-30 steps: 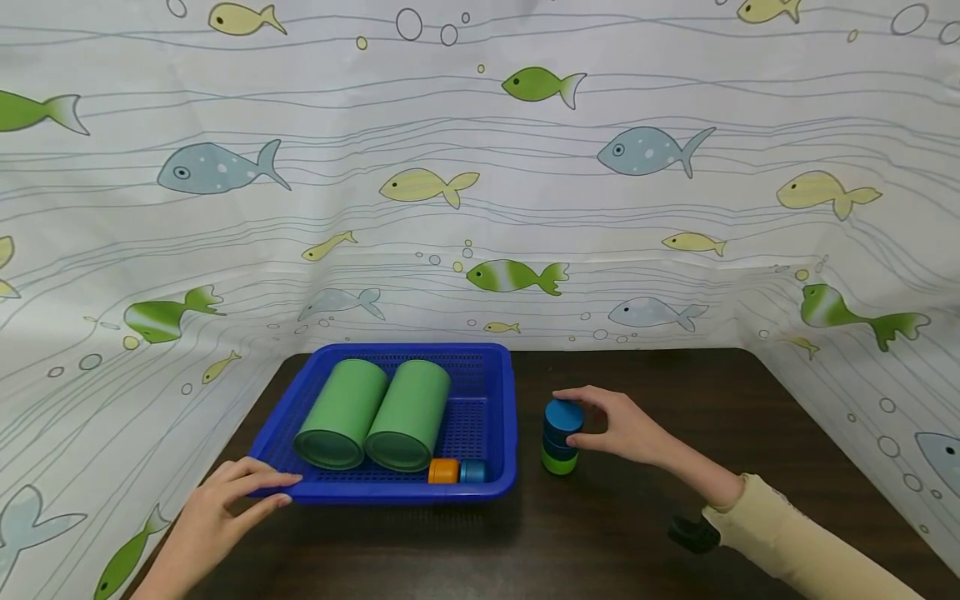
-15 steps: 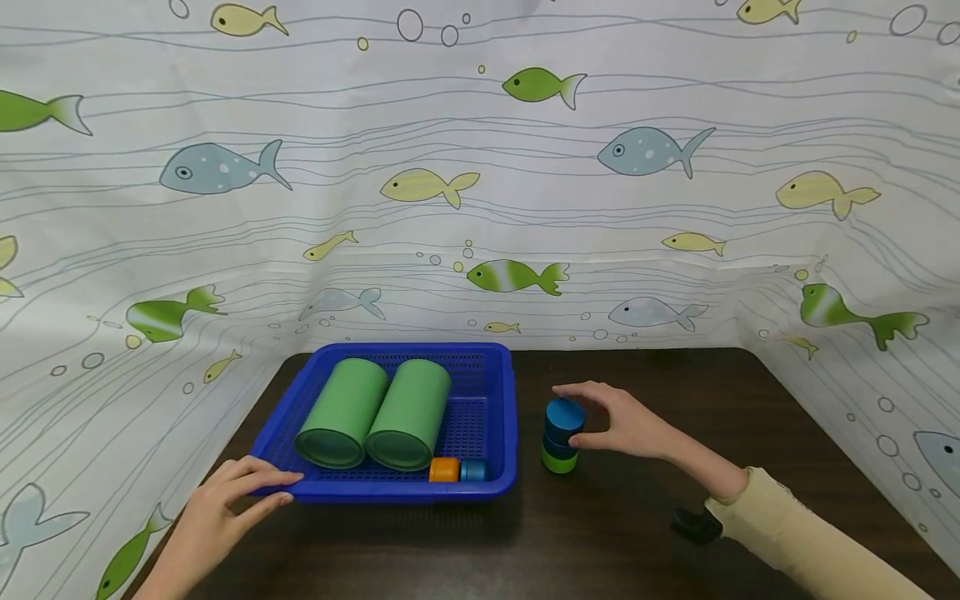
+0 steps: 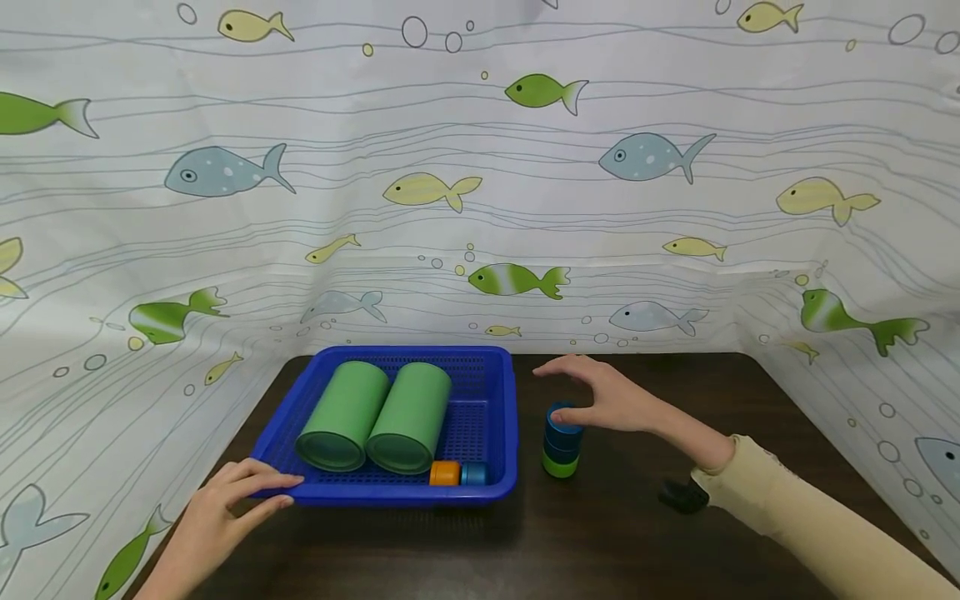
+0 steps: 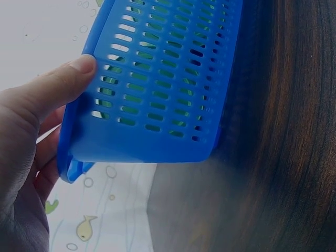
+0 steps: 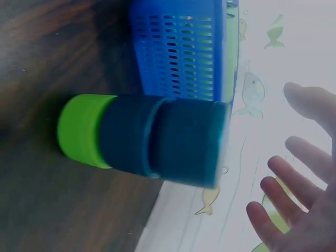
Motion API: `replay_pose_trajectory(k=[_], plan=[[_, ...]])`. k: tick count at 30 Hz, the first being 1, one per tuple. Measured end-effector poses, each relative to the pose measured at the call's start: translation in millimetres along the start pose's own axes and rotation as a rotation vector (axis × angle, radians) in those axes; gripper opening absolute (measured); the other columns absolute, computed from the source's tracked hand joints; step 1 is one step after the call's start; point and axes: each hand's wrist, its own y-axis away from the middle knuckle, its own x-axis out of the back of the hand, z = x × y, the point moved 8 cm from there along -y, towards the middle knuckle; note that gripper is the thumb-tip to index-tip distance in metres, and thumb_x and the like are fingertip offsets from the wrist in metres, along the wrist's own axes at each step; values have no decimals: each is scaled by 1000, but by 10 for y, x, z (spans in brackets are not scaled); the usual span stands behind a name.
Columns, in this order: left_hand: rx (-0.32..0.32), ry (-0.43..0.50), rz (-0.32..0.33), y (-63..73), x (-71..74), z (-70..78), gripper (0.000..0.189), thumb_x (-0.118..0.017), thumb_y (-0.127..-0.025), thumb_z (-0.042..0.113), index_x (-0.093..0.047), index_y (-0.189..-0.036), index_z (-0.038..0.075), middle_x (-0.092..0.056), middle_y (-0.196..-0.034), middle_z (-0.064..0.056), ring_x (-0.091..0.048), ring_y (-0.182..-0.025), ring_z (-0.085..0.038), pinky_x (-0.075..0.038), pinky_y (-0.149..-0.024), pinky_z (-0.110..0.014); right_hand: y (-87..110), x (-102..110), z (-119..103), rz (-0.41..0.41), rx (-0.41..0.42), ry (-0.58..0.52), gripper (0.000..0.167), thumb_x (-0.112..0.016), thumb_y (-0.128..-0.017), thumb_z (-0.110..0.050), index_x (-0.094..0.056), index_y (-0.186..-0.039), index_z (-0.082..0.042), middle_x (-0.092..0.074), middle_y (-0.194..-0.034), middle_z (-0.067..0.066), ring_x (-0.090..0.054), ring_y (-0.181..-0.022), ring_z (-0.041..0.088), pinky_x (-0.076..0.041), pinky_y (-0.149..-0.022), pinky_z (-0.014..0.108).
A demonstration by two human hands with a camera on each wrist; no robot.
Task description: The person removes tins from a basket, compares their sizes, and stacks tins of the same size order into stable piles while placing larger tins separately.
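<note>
At the near left corner of the blue plastic basket [image 3: 397, 495], my left hand [image 3: 217, 517] pinches the rim, thumb [image 4: 68, 79] on the outer side. On the table to the basket's right stands a stack of three short round pieces. Its bottom piece is lime green [image 5: 81, 128], its middle one dark blue [image 5: 126, 134] and its top one blue [image 5: 191, 142]. Above this stack hovers my right hand [image 3: 611, 400], fingers spread, holding nothing; the right wrist view shows a gap between fingertips and top piece.
Two large light green cylinders [image 3: 347, 412] lie side by side in the basket. Next to them, at its front wall, sit a small orange piece [image 3: 445, 473] and a small blue piece [image 3: 474, 474]. A fish-patterned white sheet [image 3: 480, 208] encloses the dark wooden table [image 3: 420, 558].
My right hand has let go of the top blue piece and risen off the stack. The stack stays in place, and my left hand keeps its hold on the basket rim.
</note>
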Motion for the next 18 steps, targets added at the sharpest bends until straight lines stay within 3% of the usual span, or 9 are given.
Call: replay_pose_trajectory(k=[4,9,18], plan=[[7,2,-4,5,-3,2,48,-87,-60,-3,-78,-98,25,-64,-90,18,-45,-89,10,-38,-69,-12,-162,-30,-131,-81,74,18,55,-75,-87,-39,-55,-138,-26,-56,-141,-6,-50,-134,20,-42,-109,51],[12,6,-11,19,-6,1,48,-87,-60,-3,-78,-98,26,-64,-90,18,-45,-89,10,-38,-68,-13,-369,-129,-346,-262,171,31,56,-73,-89,-35,-55,-138,-17,-54,-145,2,-46,-138,25,-39,-112,52],[17,7,-13,-2,-15,-9,50,-87,-61,-3,-78,-99,29,-64,-91,18,-45,-91,10,-38,-73,-11,-749,-328,-602,-505,235,79,55,-75,-87,-32,-56,-138,-20,-51,-147,-1,-45,-138,19,-38,-114,44]])
